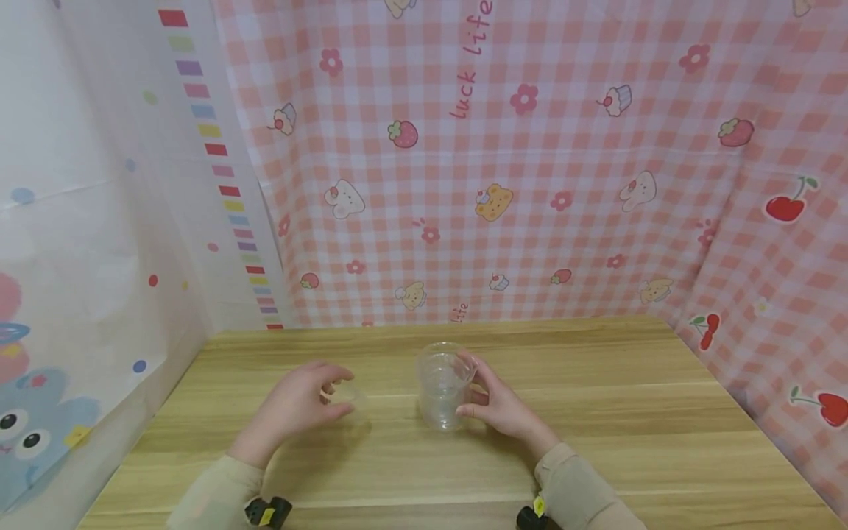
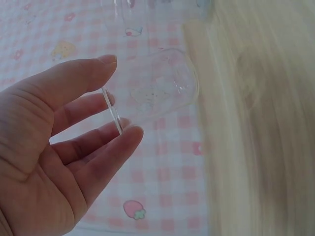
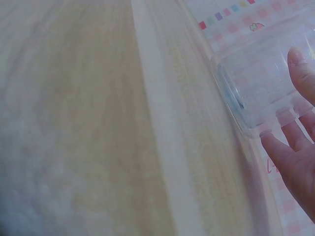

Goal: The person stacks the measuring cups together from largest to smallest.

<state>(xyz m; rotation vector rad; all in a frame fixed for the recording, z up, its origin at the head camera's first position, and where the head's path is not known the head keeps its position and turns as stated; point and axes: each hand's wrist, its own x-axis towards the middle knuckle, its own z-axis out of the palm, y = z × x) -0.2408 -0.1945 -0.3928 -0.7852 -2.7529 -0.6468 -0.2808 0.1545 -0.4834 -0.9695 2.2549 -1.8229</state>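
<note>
My left hand [image 1: 306, 400] pinches a small clear plastic cup [image 2: 165, 86] by its rim, thumb on one side and fingertips on the other. In the head view that cup is faint against the wood. To its right, a larger clear plastic cup [image 1: 439, 386] stands upright, its wide mouth facing up. My right hand [image 1: 498, 403] grips this cup from the right side. In the right wrist view the thumb lies along one side of the larger cup [image 3: 261, 81] and the other fingers touch the opposite side. A gap separates the two cups.
Both cups are over a wooden table [image 1: 411, 478]. A pink checked cloth [image 1: 464, 162] hangs behind the table's back edge, with more cloth at the right. A white patterned sheet [image 1: 99, 221] hangs along the left. Each wrist wears a small black camera [image 1: 268, 511].
</note>
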